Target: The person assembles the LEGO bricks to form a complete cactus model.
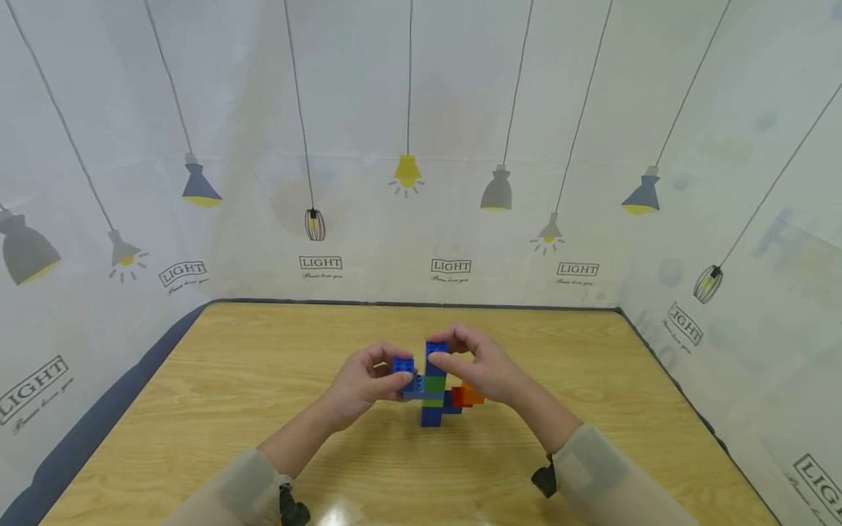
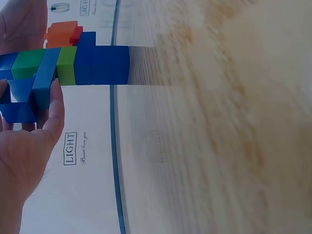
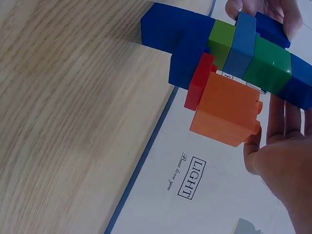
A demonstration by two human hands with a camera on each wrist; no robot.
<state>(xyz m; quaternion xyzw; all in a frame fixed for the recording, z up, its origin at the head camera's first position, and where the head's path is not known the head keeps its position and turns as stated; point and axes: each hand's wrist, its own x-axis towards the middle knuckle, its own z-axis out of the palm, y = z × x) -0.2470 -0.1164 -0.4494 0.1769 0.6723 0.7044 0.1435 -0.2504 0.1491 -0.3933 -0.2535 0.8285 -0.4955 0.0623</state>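
A tower of toy building bricks stands upright on the table, with a dark blue brick (image 1: 430, 418) at its foot. Above that come a lime brick (image 3: 222, 41), a lighter blue brick (image 2: 47, 73) sticking out to the left, and a green brick (image 1: 434, 385). Thumb and fingers of my left hand (image 1: 358, 383) pinch the dark blue brick (image 1: 403, 364) on the left arm. My right hand (image 1: 485, 369) pinches the top blue brick (image 1: 435, 370) between thumb and fingers. On the right side, a red brick (image 3: 200, 83) and an orange brick (image 3: 226, 109) jut out below that hand.
The wooden table (image 1: 263, 343) has a dark edge (image 1: 368, 302) along its back. White sheets printed with hanging lamps (image 1: 408, 172) enclose the back and both sides. A dark strap end (image 1: 544, 478) hangs at the right wrist.
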